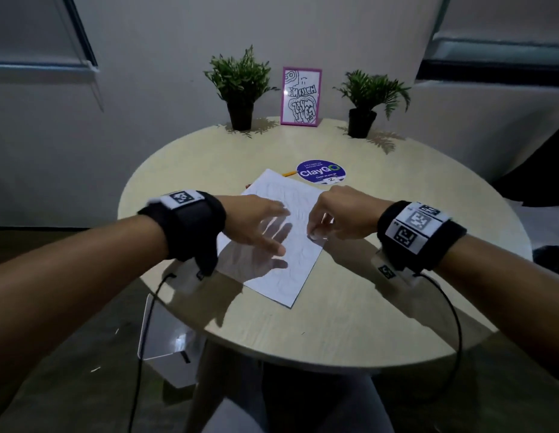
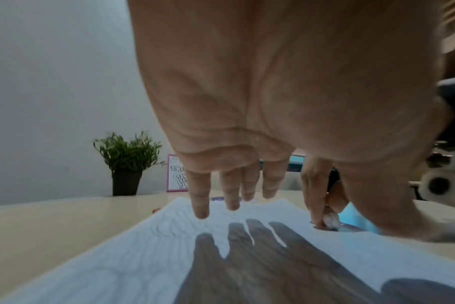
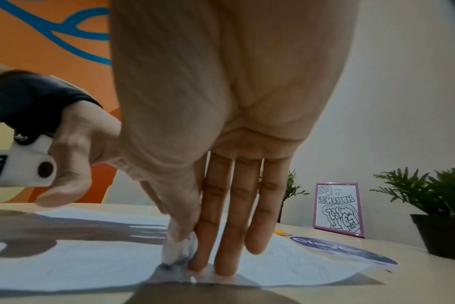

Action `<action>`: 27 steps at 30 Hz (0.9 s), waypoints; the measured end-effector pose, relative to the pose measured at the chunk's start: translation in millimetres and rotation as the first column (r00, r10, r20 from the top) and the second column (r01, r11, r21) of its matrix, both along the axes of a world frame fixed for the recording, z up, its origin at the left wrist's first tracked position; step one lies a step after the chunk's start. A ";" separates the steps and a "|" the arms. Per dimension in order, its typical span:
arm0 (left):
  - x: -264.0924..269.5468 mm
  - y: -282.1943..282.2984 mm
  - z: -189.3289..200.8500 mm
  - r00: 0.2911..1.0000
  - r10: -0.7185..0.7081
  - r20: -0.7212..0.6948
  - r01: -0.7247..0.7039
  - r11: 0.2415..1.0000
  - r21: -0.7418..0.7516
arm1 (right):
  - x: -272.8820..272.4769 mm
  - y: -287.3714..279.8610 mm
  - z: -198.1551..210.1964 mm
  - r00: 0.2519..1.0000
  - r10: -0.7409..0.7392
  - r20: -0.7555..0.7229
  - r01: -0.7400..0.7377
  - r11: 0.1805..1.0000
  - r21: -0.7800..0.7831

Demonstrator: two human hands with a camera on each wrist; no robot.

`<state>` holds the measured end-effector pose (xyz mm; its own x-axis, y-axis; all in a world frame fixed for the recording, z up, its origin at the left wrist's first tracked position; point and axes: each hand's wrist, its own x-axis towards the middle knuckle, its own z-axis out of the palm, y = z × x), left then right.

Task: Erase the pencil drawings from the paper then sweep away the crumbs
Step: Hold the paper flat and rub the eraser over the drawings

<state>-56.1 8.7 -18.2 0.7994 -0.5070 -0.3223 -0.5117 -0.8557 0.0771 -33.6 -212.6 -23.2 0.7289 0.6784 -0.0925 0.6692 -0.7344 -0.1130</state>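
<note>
A white paper [image 1: 281,282] with faint pencil outlines lies slantwise in the middle of the round table [image 1: 365,323]. My left hand [image 1: 261,225] hovers just over the paper's left half with fingers [image 2: 201,205] straight and spread, casting a shadow on the paper [image 2: 117,257]. My right hand [image 1: 329,214] pinches a small white eraser [image 1: 315,235] between thumb and fingers. The eraser [image 3: 179,251] is pressed onto the paper [image 3: 91,263] near its right edge, and the eraser [image 2: 330,221] also shows in the left wrist view. I cannot make out crumbs.
A yellow pencil [image 1: 289,173] lies past the paper's far corner beside a round purple ClayGo sticker [image 1: 321,172]. Two potted plants [image 1: 240,89] [image 1: 370,98] and a pink-framed picture [image 1: 301,96] stand at the table's far edge. A white box [image 1: 168,332] sits on the floor at left.
</note>
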 end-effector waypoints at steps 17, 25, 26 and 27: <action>29.2 -43.3 -28.8 0.981 0.010 -0.193 0.000 0.999 0.055 | 26.4 -23.8 -1.9 0.997 0.024 -0.067 -0.019 0.997 0.076; 35.6 -55.3 -19.7 0.979 0.064 -0.194 -0.028 0.983 0.179 | 32.8 -22.5 -9.2 1.000 -0.010 -0.020 0.012 0.994 0.108; 36.0 -55.0 -19.8 0.977 0.063 -0.202 -0.027 0.985 0.173 | 29.1 -20.5 -9.8 0.999 0.006 -0.045 0.000 0.992 0.123; 36.6 -54.0 -20.5 0.976 0.063 -0.209 -0.029 0.986 0.163 | 24.9 -18.6 -9.4 0.996 0.024 -0.091 -0.011 0.990 0.139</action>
